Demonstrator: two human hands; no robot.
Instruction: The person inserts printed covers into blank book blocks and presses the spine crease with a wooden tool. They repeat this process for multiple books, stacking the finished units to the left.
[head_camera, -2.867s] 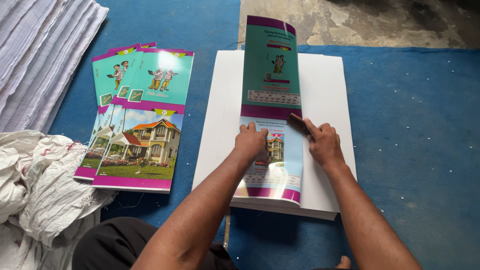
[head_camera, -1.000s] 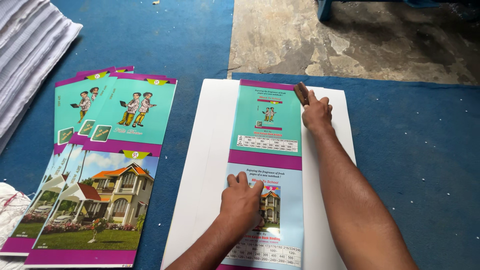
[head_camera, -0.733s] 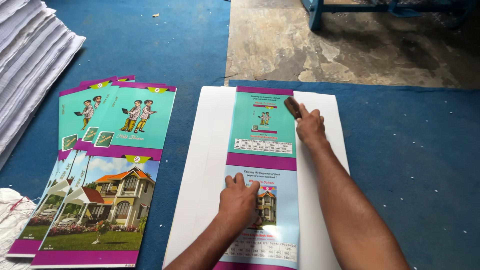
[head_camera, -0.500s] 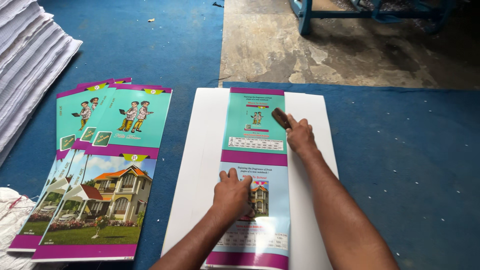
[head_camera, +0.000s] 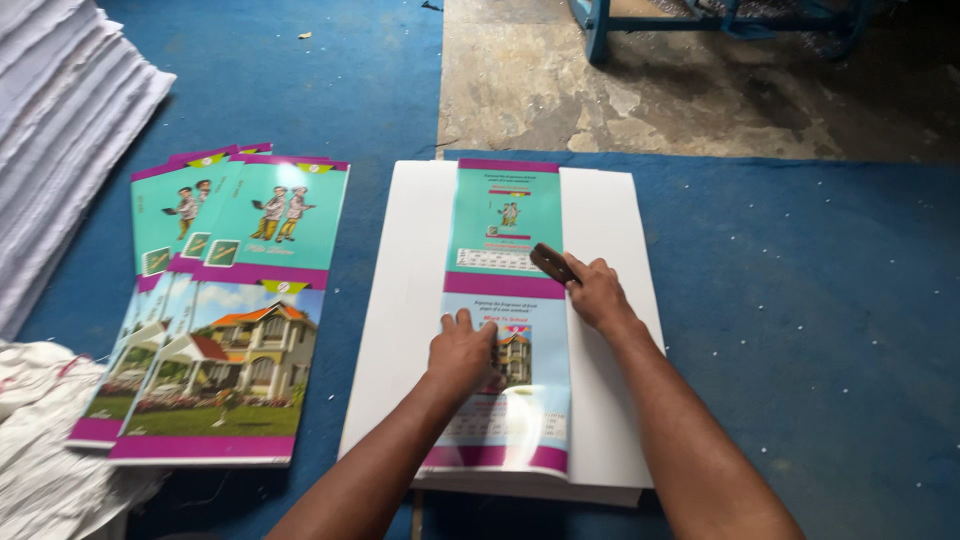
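A long folded printed sheet (head_camera: 505, 215), teal and light blue with purple bands, lies flat on a stack of white sheets (head_camera: 410, 260). My left hand (head_camera: 462, 350) presses flat on its lower half, fingers spread over a small house picture. My right hand (head_camera: 597, 292) grips a small dark brown block (head_camera: 552, 264) and holds it against the sheet's right edge near the middle purple band.
A fanned pile of unfolded printed sheets (head_camera: 225, 300) with house pictures lies to the left on the blue mat (head_camera: 800, 300). White paper stacks (head_camera: 60, 150) sit far left, white cloth (head_camera: 40, 440) at bottom left. Bare concrete floor (head_camera: 650, 90) and a blue frame leg (head_camera: 598, 30) lie beyond.
The sheet's raised upper half has been laid flat. My right hand has drawn the dark block from the sheet's top right corner down along its right edge toward the middle. My left hand stayed pressing.
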